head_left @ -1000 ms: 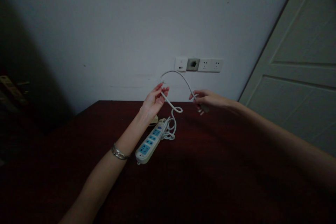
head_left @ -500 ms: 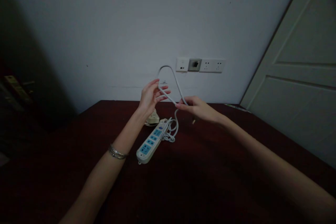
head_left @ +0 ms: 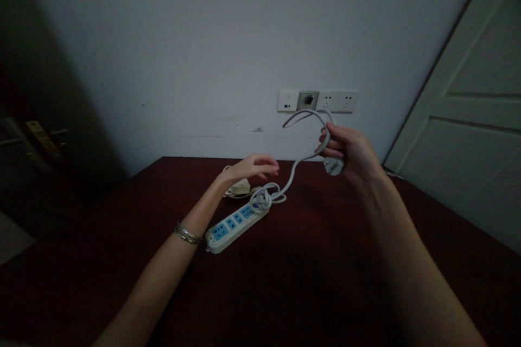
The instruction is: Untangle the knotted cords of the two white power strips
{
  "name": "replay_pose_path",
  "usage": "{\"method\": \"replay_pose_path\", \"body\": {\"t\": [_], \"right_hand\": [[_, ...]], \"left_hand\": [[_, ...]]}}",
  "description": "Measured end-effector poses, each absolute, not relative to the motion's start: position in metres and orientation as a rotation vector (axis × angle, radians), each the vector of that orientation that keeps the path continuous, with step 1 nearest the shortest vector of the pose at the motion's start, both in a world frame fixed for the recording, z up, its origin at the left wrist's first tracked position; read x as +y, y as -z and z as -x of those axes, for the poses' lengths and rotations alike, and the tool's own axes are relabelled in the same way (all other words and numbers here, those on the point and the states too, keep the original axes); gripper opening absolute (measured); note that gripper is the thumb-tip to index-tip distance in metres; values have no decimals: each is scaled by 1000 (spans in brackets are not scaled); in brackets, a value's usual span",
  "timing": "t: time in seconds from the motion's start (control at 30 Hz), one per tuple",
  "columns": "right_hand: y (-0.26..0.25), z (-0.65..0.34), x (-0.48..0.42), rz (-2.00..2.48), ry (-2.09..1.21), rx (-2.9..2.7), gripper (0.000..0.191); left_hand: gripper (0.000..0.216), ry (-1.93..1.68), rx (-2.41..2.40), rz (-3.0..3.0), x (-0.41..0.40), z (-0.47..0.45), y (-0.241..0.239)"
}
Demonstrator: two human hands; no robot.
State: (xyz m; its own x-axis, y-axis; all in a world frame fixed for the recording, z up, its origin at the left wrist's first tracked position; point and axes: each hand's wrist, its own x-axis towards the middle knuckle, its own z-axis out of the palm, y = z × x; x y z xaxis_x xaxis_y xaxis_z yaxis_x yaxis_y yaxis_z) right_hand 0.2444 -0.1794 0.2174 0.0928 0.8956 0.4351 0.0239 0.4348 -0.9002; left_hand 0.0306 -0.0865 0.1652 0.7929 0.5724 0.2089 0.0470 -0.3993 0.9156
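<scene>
A white power strip [head_left: 236, 230] with blue sockets lies slantwise on the dark red table. Its white cord [head_left: 293, 171] is bunched in loops over the strip's far end, then rises to the right. My right hand [head_left: 345, 149] grips the cord in the air, holding a loop in front of the wall. The cord's plug [head_left: 333, 166] hangs just below those fingers. My left hand [head_left: 256, 167] hovers above the bunched loops with fingers apart and slightly bent, holding nothing. A bracelet circles my left wrist.
Behind the strip, partly covered by my left hand, sits a second whitish block [head_left: 241, 187] with a cord. Wall sockets [head_left: 337, 101] line the wall at the back. A panelled white door [head_left: 468, 135] stands at the right. The table [head_left: 309, 271] reaches to the wall.
My left hand has let go of the cord and dropped lower. My right hand has lifted the cord up and to the right, bringing the plug into view. The strip has turned slightly.
</scene>
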Motion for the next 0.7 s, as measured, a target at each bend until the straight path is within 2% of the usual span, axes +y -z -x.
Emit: {"method": "replay_pose_path", "body": {"t": [0.1, 0.17, 0.4, 0.7], "right_hand": [[-219, -255, -178, 924, -847, -1289, 31], [-220, -265, -178, 896, -892, -1230, 29], [-220, -306, -182, 737, -998, -963, 24], [-224, -336, -194, 675, -918, -711, 30]], "left_hand": [[34, -305, 319, -2110, -89, -32, -161], [38, -240, 260, -2190, -91, -34, -158], [31, -233, 296, -2160, -88, -40, -149], [42, -380, 377, -2255, -82, -46, -142]]}}
